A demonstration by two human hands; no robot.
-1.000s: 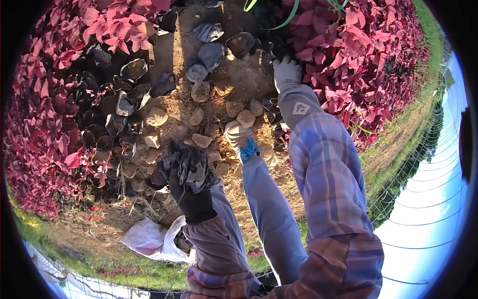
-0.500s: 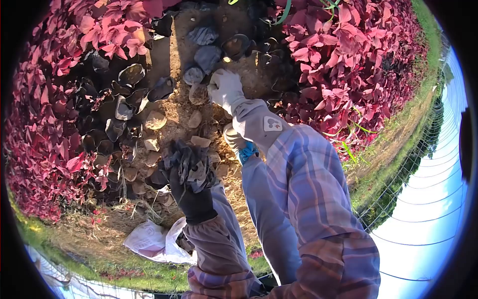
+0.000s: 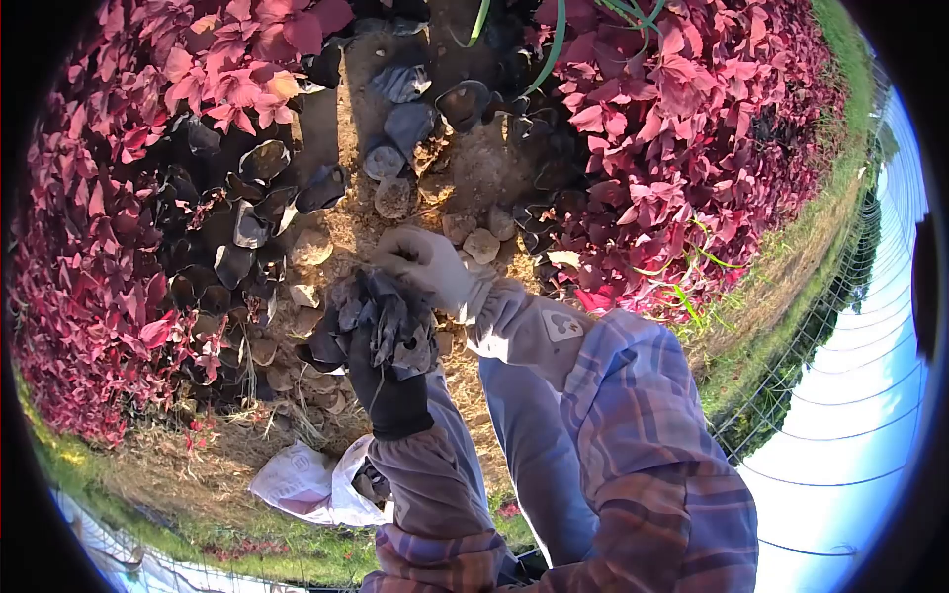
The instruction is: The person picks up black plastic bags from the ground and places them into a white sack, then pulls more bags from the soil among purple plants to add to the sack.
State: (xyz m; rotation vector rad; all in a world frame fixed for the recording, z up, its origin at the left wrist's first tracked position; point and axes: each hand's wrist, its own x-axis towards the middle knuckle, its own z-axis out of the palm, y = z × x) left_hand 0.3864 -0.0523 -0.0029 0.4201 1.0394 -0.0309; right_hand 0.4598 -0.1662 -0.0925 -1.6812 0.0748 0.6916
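Observation:
My left hand (image 3: 386,390), in a black glove, is closed round a crumpled bundle of black plastic bags (image 3: 381,316). My right hand (image 3: 430,267), in a pale glove, touches the upper edge of the bundle; its fingers are bent together, and what they pinch is too small to make out. Above the hands, round clods of soil (image 3: 395,198) lie on the bare ground. Dark plastic pots (image 3: 408,127) lie just beyond these clods.
Red-leaved plants (image 3: 682,148) grow on both sides. More black pots (image 3: 264,161) stand at the left. A white sack (image 3: 297,481) lies on dry grass near my left forearm. A wire fence (image 3: 791,395) runs along the right.
My right hand has moved down from the clods and pots to the bundle in my left hand. More round clods now show where my right hand and foot were.

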